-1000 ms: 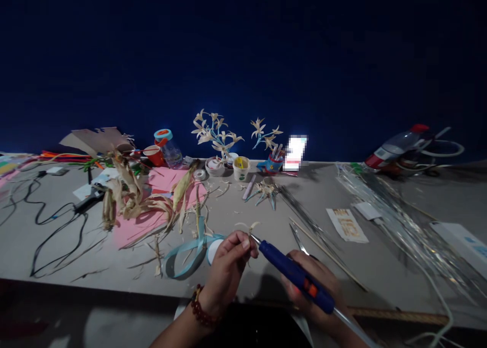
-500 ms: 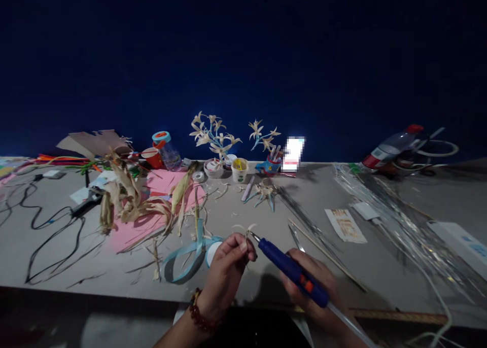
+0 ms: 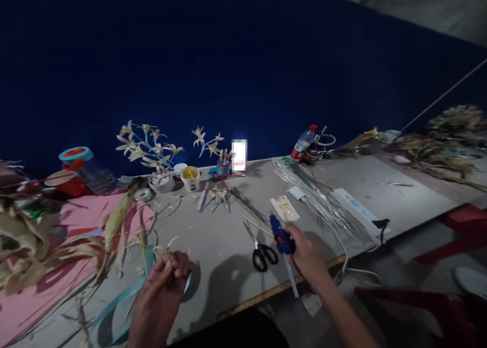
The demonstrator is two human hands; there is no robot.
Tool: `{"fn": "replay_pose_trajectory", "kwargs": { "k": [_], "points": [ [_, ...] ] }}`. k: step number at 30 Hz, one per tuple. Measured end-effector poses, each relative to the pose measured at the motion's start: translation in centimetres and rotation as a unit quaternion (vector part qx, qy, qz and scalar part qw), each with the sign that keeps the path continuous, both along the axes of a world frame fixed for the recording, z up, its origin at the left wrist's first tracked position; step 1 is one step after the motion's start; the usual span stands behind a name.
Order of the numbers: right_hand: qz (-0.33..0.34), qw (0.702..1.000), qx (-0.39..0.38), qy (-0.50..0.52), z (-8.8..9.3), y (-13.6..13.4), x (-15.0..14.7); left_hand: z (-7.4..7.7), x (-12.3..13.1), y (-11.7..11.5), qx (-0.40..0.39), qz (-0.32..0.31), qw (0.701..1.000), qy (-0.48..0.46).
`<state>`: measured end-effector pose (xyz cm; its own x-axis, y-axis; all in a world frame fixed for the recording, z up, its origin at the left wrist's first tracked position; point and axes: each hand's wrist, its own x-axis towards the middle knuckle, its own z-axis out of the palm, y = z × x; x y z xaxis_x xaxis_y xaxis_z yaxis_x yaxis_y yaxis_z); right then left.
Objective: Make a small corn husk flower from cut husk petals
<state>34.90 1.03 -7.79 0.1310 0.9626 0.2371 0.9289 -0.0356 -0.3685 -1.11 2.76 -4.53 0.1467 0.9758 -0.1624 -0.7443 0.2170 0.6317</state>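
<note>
My left hand [image 3: 165, 282] is closed, pinching a small pale husk flower [image 3: 170, 245] above the table's near edge. Farther right, my right hand [image 3: 304, 249] grips a blue glue gun [image 3: 280, 236], with a clear glue stick [image 3: 291, 277] jutting from its rear. Black-handled scissors [image 3: 261, 249] lie between my hands, beside the glue gun. Light blue ribbon [image 3: 122, 300] lies looped left of my left hand.
Husk flowers on blue stems [image 3: 146, 147] stand at the back, near a white cup [image 3: 190, 179] and a lit phone [image 3: 239, 156]. Pink paper [image 3: 81, 208] and dried husks lie left. Wires [image 3: 315, 196], a power strip [image 3: 357, 208] and a bottle [image 3: 303, 143] are right.
The view has turned right. My right hand has carried the glue gun away from the husk flower to the right, uncovering the scissors. My left hand still pinches the flower.
</note>
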Motion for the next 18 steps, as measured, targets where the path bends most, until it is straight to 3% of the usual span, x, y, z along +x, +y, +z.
{"fn": "replay_pose_trajectory", "kwargs": {
  "k": [3, 7, 13, 18],
  "points": [
    [-0.025, 0.999, -0.028, -0.030, -0.8, -0.5, 4.7, 0.0, -0.2, 0.1, 0.001, 0.011, 1.000, 0.008],
    [0.014, 0.996, -0.071, -0.050, -0.8, -0.4, 9.5, 0.0, 0.1, 0.1, -0.003, -0.005, 1.000, 0.017],
    [0.102, 0.988, -0.108, -0.052, -0.6, 0.8, 13.8, 0.4, 0.7, -0.1, 0.005, 0.009, 1.000, 0.005],
    [0.134, 0.986, -0.099, -0.023, -2.4, 2.6, 16.5, 0.8, 0.4, 0.1, 0.033, 0.030, 0.999, -0.003]
  ]
}}
